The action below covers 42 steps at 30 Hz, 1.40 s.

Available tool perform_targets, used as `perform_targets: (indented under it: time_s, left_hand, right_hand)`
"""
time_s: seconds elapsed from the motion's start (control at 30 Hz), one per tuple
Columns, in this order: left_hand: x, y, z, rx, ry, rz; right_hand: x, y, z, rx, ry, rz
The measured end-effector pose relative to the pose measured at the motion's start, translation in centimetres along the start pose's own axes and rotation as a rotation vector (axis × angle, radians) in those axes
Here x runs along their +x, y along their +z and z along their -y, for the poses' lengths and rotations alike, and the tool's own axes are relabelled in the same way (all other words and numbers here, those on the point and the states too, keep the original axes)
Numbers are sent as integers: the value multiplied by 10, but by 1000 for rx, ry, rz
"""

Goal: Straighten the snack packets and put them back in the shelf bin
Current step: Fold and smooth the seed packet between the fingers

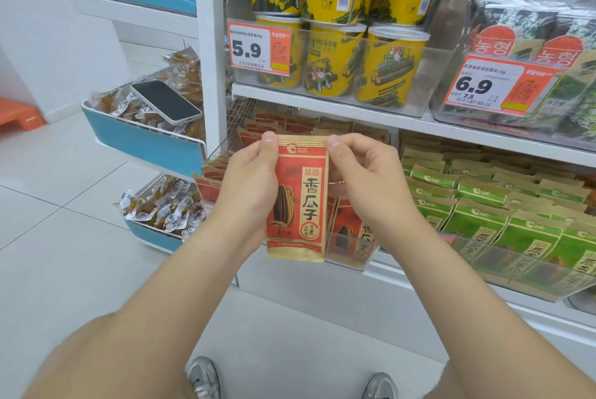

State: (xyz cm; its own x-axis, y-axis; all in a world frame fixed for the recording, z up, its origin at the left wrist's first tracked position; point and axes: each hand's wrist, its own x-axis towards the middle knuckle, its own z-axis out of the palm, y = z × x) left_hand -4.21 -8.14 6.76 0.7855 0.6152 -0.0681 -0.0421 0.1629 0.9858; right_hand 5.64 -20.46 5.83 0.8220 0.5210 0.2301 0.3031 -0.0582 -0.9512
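I hold a red sunflower-seed packet (298, 198) upright in front of the lower shelf. My left hand (248, 189) grips its left edge, thumb on the top corner. My right hand (367, 182) pinches its top right corner from the other side. Behind and below it stands a clear shelf bin (350, 256) with several more red packets (351, 231) upright in rows.
Green packets (503, 215) fill the bin to the right. Yellow canisters (335, 57) and seaweed packs (529, 44) sit on the shelf above. A phone (165, 102) lies on a blue side rack of wrapped snacks (142, 137) at the left. Pale tiled floor lies below.
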Motion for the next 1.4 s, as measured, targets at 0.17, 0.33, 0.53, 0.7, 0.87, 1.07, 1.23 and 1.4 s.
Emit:
perform_targets:
  time_s: [0.17, 0.33, 0.53, 0.7, 0.87, 1.07, 1.23, 1.4]
  left_hand:
    - [0, 4, 1, -52, 10, -61]
    - [0, 6, -1, -105, 6, -55]
    - [8, -1, -1, -212, 36, -12]
    - [13, -13, 3, 208, -111, 215]
    - [7, -14, 3, 109, -94, 277]
    - [10, -15, 3, -31, -83, 267]
    - [10, -18, 0, 14, 0, 301]
    - [11, -19, 0, 137, 102, 297]
  right_hand:
    - [-1, 5, 4, 5, 44, 19]
    - [-3, 4, 6, 31, 20, 1]
    - [-6, -4, 1, -119, -55, 98]
    - [7, -7, -16, -108, 44, -266]
    - [9, -13, -7, 67, 195, -236]
    - [4, -1, -6, 81, 213, -155]
    - [2, -2, -3, 196, 251, -130]
    - [-1, 1, -5, 227, 259, -118]
